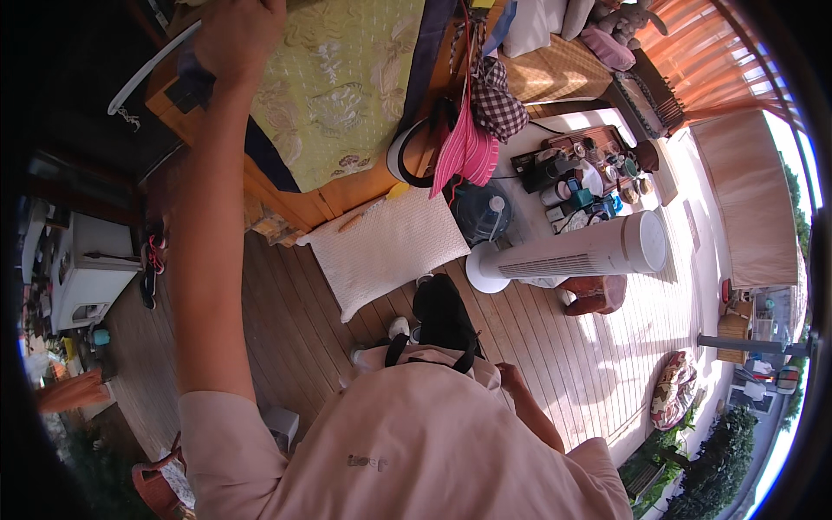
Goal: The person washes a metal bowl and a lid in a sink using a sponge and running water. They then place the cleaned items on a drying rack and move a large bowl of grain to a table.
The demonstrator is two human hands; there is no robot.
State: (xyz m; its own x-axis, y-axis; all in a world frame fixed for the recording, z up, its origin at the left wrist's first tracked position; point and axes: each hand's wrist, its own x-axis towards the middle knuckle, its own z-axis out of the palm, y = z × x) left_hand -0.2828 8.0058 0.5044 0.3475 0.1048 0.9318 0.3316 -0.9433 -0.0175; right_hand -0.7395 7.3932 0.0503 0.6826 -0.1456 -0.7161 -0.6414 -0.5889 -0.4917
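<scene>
My left hand reaches forward at the top left, its fingers curled and partly cut off by the picture's top edge. Whether it grips something cannot be seen. Below and beside it lies a yellow-green embroidered cloth with a dark border, spread over a wooden piece of furniture. Just left of the hand are a dark cloth and a curved white bar. Low by my right hip, my right hand is near the hem of my pale shirt; its fingers are mostly hidden.
A white textured mat lies on the plank floor before my feet. To the right stand a white tower fan, a large water bottle and a wooden stool. A pink striped hat and checked bag hang from the furniture.
</scene>
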